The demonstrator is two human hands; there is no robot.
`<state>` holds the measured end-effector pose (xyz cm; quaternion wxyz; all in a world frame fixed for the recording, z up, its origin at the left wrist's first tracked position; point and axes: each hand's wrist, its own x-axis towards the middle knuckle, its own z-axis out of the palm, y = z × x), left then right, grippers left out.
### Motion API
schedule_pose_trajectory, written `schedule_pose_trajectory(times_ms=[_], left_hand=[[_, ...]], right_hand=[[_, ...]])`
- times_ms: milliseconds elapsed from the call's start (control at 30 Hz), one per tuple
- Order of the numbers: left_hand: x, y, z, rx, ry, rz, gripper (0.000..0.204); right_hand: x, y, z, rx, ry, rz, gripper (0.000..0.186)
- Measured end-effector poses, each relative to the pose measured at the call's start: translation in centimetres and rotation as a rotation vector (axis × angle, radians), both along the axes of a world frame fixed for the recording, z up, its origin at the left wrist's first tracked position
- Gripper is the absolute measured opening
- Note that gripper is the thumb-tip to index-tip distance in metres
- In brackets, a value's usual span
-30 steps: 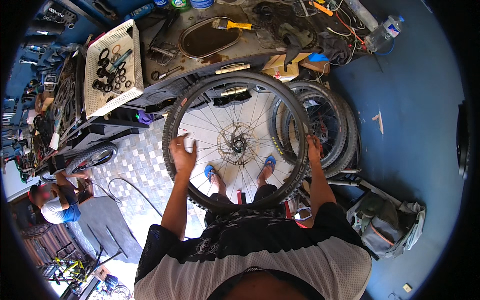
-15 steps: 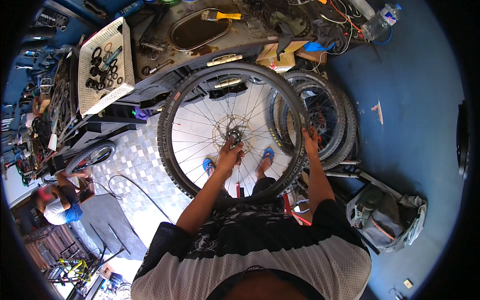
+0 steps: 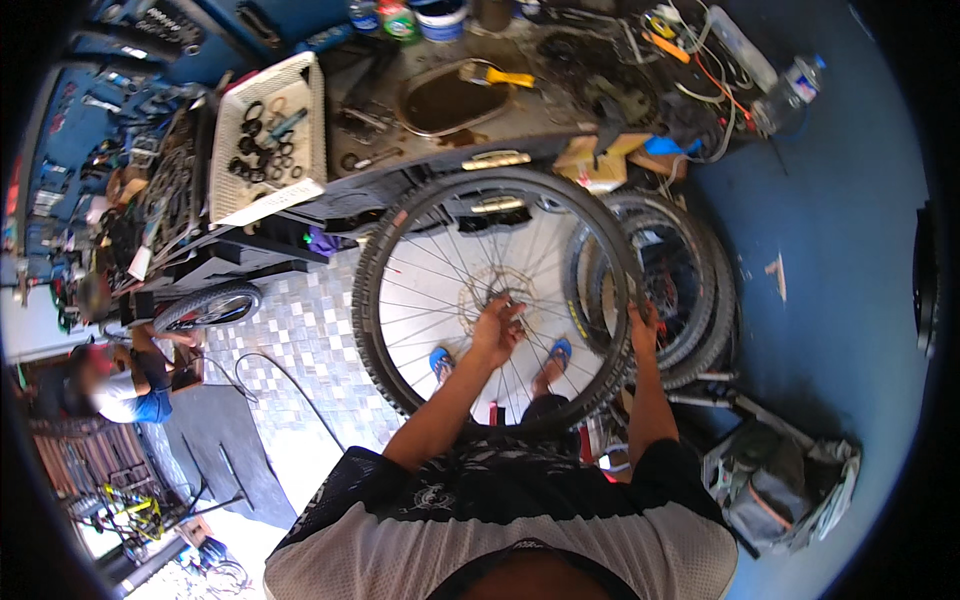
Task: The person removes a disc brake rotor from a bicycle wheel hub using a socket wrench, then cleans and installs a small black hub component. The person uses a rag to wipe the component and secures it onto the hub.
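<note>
A bicycle wheel point(image 3: 368, 310) with a knobby black tyre lies tilted in front of me, its near edge against my shirt. My left hand point(image 3: 497, 330) reaches over the spokes to the middle of the wheel. Its fingers are bent and closed at the hub, which the hand mostly covers. Around the hub shows a brake rotor point(image 3: 466, 300). At the right side my right hand point(image 3: 643, 328) grips the tyre and rim, fingers wrapped round the edge.
More wheels point(image 3: 715, 300) lean at the right beside a blue wall point(image 3: 820, 220). Beyond stands a workbench with a white basket point(image 3: 265, 205) of small black parts, an oval tray point(image 3: 405, 110) and a brush point(image 3: 505, 76). Another person point(image 3: 130, 385) sits at the left. A bag point(image 3: 770, 495) lies right.
The bench, wheel and hands appear lower and farther right in the picture. My left hand has turned at the hub, now covering it more. My right hand keeps its grip on the rim.
</note>
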<state>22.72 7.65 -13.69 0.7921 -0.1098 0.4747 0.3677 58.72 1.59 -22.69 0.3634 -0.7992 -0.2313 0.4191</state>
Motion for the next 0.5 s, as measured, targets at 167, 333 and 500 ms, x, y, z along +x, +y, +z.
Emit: schedule_pose_trajectory(times_ms=[167,333,500], left_hand=[[0.3,0.2,0.3,-0.011,-0.045,0.081,0.042],[1.8,-0.4,-0.2,-0.067,-0.068,0.164,0.030],[1.9,-0.5,-1.3,-0.099,-0.118,0.189,0.018]], right_hand=[[0.1,0.0,0.2,0.011,0.020,0.016,0.072],[-0.5,0.2,0.8,0.014,0.019,-0.030,0.069],[-1.0,0.5,1.1,0.023,-0.015,-0.032,0.065]])
